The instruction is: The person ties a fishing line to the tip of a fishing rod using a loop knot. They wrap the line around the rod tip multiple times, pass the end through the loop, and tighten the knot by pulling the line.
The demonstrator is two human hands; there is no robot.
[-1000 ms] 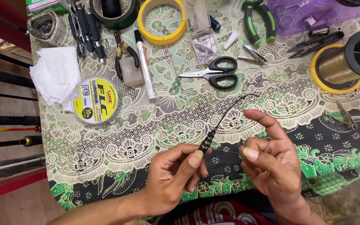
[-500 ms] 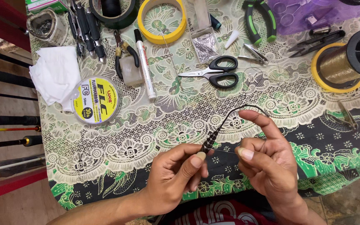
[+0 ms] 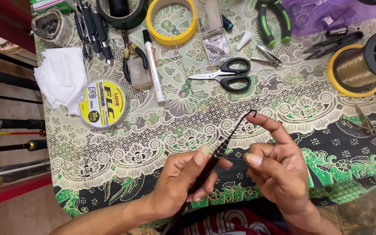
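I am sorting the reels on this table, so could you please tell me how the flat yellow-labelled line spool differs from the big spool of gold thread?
The flat yellow-labelled line spool lies face up, left of the left hand; the big spool of gold thread lies on its side at the table's right edge. The flat one has a clear rim and hidden line; the big one has black and yellow flanges and bare gold windings. Neither hand touches either.

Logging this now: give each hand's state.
Left hand: closed on thin black rod-shaped tool.
Right hand: partly open, forefinger at tool's hooked tip; grip cannot be told.
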